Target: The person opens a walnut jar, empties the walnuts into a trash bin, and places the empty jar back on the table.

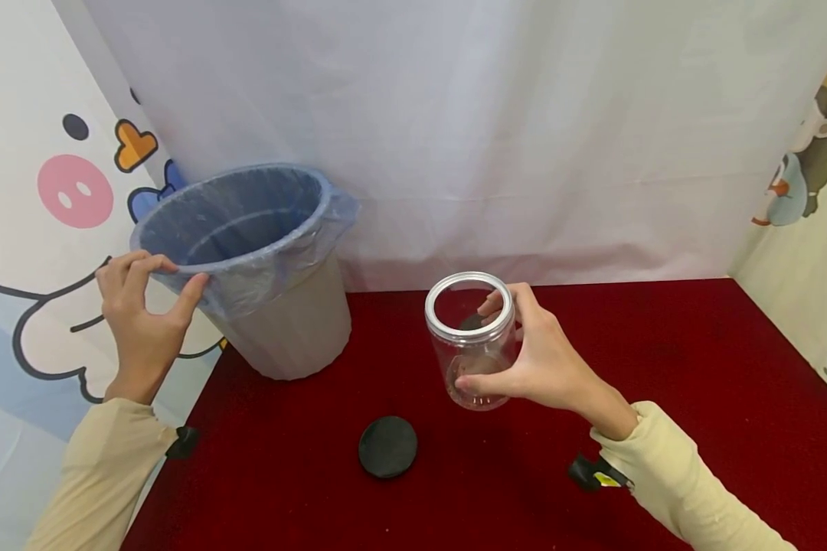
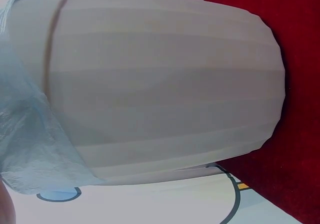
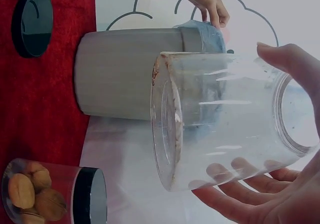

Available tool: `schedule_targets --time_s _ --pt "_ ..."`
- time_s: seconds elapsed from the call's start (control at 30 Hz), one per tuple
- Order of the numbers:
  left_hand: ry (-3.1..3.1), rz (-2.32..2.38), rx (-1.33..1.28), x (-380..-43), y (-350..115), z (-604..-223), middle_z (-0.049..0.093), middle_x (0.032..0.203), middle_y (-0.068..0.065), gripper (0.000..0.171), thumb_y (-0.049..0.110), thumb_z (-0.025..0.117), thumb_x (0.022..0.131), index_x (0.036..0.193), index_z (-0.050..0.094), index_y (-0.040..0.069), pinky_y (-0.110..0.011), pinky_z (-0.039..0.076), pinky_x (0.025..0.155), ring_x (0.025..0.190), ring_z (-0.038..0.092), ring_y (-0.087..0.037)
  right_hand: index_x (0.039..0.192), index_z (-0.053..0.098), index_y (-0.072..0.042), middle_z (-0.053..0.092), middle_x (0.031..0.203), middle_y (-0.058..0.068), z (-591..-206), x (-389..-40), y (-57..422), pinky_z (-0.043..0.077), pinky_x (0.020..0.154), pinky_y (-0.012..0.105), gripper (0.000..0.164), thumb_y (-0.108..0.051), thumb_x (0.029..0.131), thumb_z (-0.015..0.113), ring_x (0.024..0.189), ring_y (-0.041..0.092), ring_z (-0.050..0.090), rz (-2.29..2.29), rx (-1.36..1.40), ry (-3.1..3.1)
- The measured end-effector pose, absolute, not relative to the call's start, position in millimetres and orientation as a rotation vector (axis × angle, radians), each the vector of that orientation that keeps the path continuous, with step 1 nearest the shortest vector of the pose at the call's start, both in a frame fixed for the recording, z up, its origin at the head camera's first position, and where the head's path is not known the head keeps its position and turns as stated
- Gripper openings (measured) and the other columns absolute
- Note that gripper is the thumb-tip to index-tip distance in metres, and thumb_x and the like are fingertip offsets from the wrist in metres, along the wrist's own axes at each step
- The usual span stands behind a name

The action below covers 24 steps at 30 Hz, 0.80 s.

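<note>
My left hand [image 1: 141, 314] grips the near-left rim of a grey trash can [image 1: 296, 329], at the edge of its blue liner bag [image 1: 248, 287]. In the left wrist view the can's ribbed wall [image 2: 165, 89] fills most of the picture. My right hand [image 1: 540, 356] holds a clear plastic jar [image 1: 478, 344] upright by its side, fingers behind and thumb in front. The jar's top has no lid, and brown crumbs [image 3: 175, 129] cling around its bottom. A round black lid [image 1: 388, 447] lies on the red cloth in front of the can.
Red cloth [image 1: 303, 474] covers the table. A second jar [image 3: 55, 191], black-lidded with several walnuts inside, stands beyond the held jar, which mostly hides it in the head view. A white curtain [image 1: 455, 153] hangs along the back, and cartoon-printed sheets [image 1: 27, 229] stand at the sides.
</note>
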<state>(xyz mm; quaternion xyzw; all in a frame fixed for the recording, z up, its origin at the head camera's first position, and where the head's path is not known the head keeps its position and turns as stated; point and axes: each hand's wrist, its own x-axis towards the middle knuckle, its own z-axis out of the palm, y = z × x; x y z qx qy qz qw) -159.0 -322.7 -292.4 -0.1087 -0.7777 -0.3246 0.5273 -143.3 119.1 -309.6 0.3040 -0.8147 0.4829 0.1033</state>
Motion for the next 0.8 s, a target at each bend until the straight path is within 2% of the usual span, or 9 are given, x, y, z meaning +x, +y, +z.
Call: schedule_targets --time_s 0.13,0.33,0.43,0.63,0.8 --pt "-1.867 -0.771 -0.26 -163.1 -329.1 -297.6 0.044 0.103 0.023 0.041 0.028 0.076 0.075 0.091 0.062 -0.007 -0.033 0.025 0.094 0.108 0.036 -0.003 0.114 0.042 -0.009 0.054 0.107 -0.004 -313.6 -141.4 119.4 0.05 0.074 0.032 0.084 -0.029 0.052 0.093 0.093 0.009 0.058 1.441 0.91 -2.399" --pt "-1.857 -0.762 -0.267 -166.9 -333.7 -300.5 0.053 0.101 0.005 0.042 0.031 0.077 0.074 0.09 0.063 -0.005 -0.034 0.025 0.095 0.109 0.037 -0.005 0.117 0.04 -0.008 0.053 0.109 -0.003 -318.9 -138.7 120.8 0.05 0.074 0.033 0.087 -0.028 0.052 0.094 0.096 0.016 0.059 1.457 0.919 -2.4" --pt "-1.848 -0.766 -0.265 -166.5 -333.2 -300.1 0.054 0.1 0.002 0.042 0.031 0.077 0.074 0.089 0.062 -0.006 -0.034 0.025 0.096 0.109 0.038 -0.005 0.118 0.04 -0.009 0.053 0.11 -0.002 -322.0 -138.1 121.0 0.05 0.076 0.033 0.088 -0.029 0.052 0.093 0.099 0.019 0.058 1.465 0.928 -2.399" --pt "-1.821 -0.783 -0.276 -166.8 -330.3 -299.2 0.049 0.1 0.016 0.043 0.03 0.077 0.073 0.088 0.061 -0.008 -0.033 0.026 0.096 0.108 0.038 -0.005 0.12 0.04 -0.012 0.053 0.11 -0.003 -330.4 -135.6 122.4 0.05 0.079 0.033 0.087 -0.03 0.053 0.093 0.101 0.019 0.058 1.465 0.933 -2.406" --pt "-1.83 -0.781 -0.272 -167.5 -330.1 -299.0 0.048 0.102 0.018 0.044 0.031 0.076 0.074 0.089 0.062 -0.007 -0.034 0.026 0.096 0.109 0.037 -0.005 0.12 0.039 -0.011 0.053 0.111 -0.002 -337.0 -133.9 123.1 0.049 0.081 0.031 0.089 -0.023 0.051 0.094 0.101 0.014 0.057 1.476 0.93 -2.422"
